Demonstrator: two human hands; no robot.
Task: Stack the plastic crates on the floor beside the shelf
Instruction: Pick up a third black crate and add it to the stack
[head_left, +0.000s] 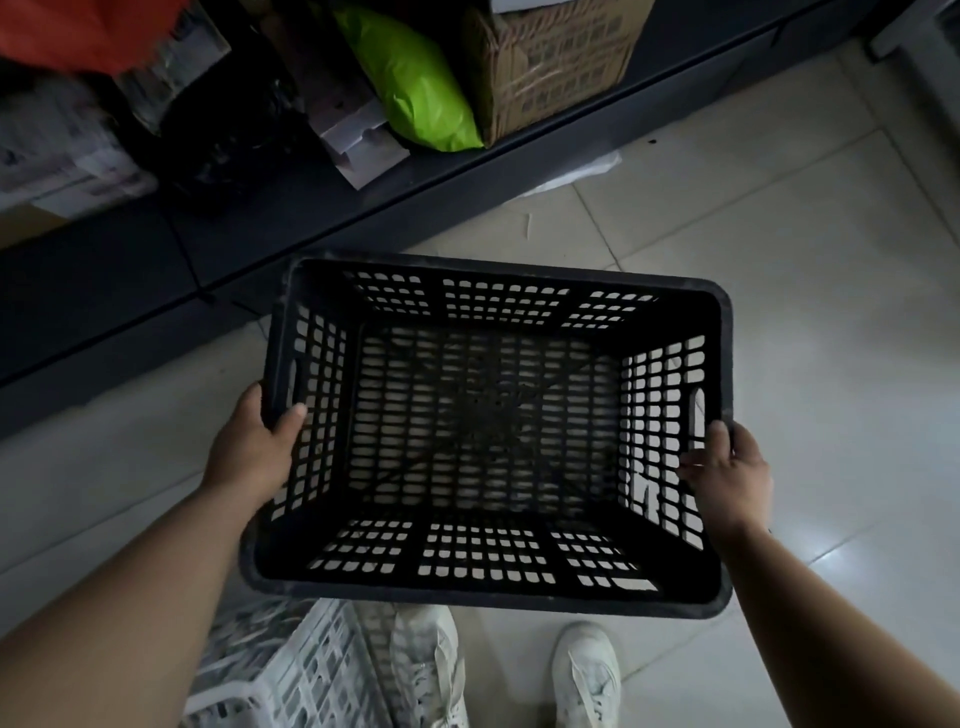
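Note:
A black plastic crate (483, 431) with slotted walls and floor hangs above the tiled floor, open side up and empty. My left hand (254, 452) grips its left rim near the handle slot, thumb inside the wall. My right hand (727, 473) grips the right rim beside the other handle slot. A white plastic crate (291, 670) stands on the floor at the lower left, partly hidden by my left arm and the black crate.
A dark metal shelf (363, 208) runs along the top left, holding a cardboard box (556, 62), a green bag (415, 83) and paper stacks. My two white shoes (587, 675) stand below the crate. Pale floor tiles (831, 260) spread to the right.

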